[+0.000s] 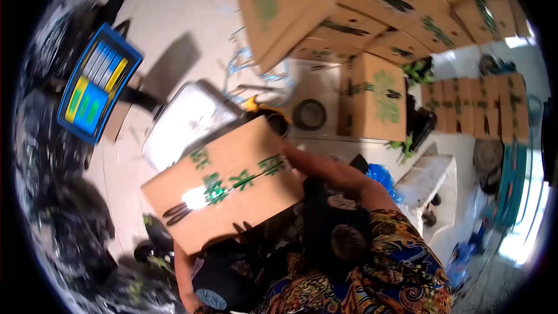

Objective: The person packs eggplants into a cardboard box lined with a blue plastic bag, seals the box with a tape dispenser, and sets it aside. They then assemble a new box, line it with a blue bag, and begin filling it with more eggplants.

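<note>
A closed cardboard box [232, 189] with green printing and shiny tape across its top is held in front of my body, tilted, beside the metal platform of a scale [189, 122]. My right arm reaches to the box's far right edge, where the hand is hidden behind the box. On the left, my other forearm comes up to the box's near left corner, and that hand is hidden beneath it. The fingers of neither hand show. A blue-framed display [100, 84] stands on a post at the scale's left side.
Large cardboard boxes [372, 11] are stacked at the top right, with another box [378, 96] below them. A tape roll [309, 114] lies on the floor. Black plastic bags [61, 180] line the left. A white bench [427, 180] stands at right.
</note>
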The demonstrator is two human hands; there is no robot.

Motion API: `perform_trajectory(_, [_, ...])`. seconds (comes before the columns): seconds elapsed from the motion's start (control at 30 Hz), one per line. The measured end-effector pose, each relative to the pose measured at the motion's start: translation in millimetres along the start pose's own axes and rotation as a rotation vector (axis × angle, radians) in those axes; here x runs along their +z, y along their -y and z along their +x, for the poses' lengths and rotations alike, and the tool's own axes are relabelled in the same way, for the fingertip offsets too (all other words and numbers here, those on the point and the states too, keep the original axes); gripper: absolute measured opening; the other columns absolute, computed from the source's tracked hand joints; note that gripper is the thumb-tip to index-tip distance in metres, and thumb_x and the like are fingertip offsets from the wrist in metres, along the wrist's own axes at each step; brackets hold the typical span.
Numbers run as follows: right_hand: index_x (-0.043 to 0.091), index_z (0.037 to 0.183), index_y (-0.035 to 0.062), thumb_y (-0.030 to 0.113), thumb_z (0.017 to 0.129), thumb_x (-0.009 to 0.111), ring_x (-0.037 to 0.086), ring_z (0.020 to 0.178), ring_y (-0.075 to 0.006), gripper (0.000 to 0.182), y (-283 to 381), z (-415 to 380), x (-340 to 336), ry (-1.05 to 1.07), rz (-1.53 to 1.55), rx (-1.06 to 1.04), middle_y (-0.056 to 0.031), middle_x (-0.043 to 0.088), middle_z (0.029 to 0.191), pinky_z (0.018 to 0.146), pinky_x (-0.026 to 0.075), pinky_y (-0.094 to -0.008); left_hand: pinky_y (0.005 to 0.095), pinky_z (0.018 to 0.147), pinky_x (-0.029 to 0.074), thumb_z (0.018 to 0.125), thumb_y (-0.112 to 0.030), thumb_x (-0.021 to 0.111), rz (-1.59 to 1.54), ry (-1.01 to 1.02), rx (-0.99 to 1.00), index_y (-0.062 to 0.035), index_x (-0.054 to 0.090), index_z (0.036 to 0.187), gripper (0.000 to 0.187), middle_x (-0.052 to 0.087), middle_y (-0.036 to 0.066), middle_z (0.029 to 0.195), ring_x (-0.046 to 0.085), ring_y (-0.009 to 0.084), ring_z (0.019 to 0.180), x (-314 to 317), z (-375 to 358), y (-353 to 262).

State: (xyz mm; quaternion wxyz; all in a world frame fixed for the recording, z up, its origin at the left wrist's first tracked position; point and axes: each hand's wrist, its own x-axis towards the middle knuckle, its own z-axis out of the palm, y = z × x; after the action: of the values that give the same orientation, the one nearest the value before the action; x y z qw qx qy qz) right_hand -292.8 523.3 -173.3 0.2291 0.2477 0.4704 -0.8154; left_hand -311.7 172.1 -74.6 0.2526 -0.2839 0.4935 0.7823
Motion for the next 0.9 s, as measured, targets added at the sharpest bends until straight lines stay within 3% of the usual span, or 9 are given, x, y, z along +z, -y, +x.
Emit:
perform_trajectory(0.27, [0.046,0.137,0.0096,0.054,0.098,0.045,0.061,0.088,-0.0121,0.058,0.1,-47.4,-31.0,-0.07,-0.12,0.017,-0.0042,0.063,0.098,0.075,0.053,-0.0278,0.0387,0.092,0.053,0.099,-0.049,0.04,0.086,0.097,-0.1,-0.0058,0.049,0.137,0.058,0.057,0.015,0.132,0.061,0.0259,0.111,36.7,2.3,-13.2])
perform_trajectory(0.47, [0.047,0.135,0.008,0.054,0.098,0.047,0.062,0.085,-0.0128,0.06,26.2,-111.9,-85.4,-0.148,-0.118,-0.019,-0.0045,0.064,0.096,0.072,0.054,-0.0275,0.0397,0.092,0.053,0.099,-0.05,0.04,0.161,0.294,-0.187,-0.0059,0.05,0.136,0.058,0.057,0.015,0.132,0.061,0.0264,0.111,124.2,13.2,-28.8])
perform_trajectory(0.73, [0.049,0.134,0.0058,0.055,0.097,0.048,0.063,0.082,-0.0137,0.062,154.4,-267.3,-201.8,-0.417,-0.145,-0.107,-0.0051,0.065,0.093,0.069,0.055,-0.027,0.0409,0.092,0.053,0.099,-0.051,0.041,0.126,0.636,-0.403,-0.0059,0.05,0.136,0.059,0.058,0.015,0.131,0.061,0.0272,0.111,300.9,29.5,-9.4])
perform_trajectory(0.8, [0.049,0.133,0.0052,0.056,0.096,0.049,0.064,0.081,-0.0139,0.062,194.1,-311.5,-233.8,-0.482,-0.157,-0.104,-0.0052,0.065,0.093,0.068,0.055,-0.0269,0.0504,0.098,0.049,0.095,-0.063,0.04,0.092,0.645,-0.436,-0.007,0.052,0.136,0.07,0.057,0.016,0.133,0.058,0.0334,0.117,335.4,27.9,17.1])
perform_trajectory(0.87, [0.05,0.133,0.0047,0.056,0.096,0.049,0.064,0.08,-0.0141,0.063,235.2,-353.6,-266.9,-0.541,-0.172,-0.082,-0.0053,0.066,0.092,0.067,0.055,-0.0267,0.0525,0.105,0.041,0.086,-0.077,0.039,0.12,0.723,-0.466,-0.0114,0.043,0.144,0.088,0.048,0.015,0.142,0.051,0.0347,0.124,356.2,34.9,59.4])
perform_trajectory(0.9, [0.05,0.133,0.0044,0.056,0.096,0.049,0.064,0.08,-0.0142,0.063,251.4,-369.5,-282.6,-0.559,-0.176,-0.061,-0.0054,0.066,0.092,0.067,0.055,-0.0267,0.0537,0.105,0.041,0.088,-0.076,0.036,0.271,0.659,-0.393,-0.0122,0.043,0.144,0.086,0.049,0.014,0.141,0.051,0.0346,0.124,371.6,17.2,74.0])
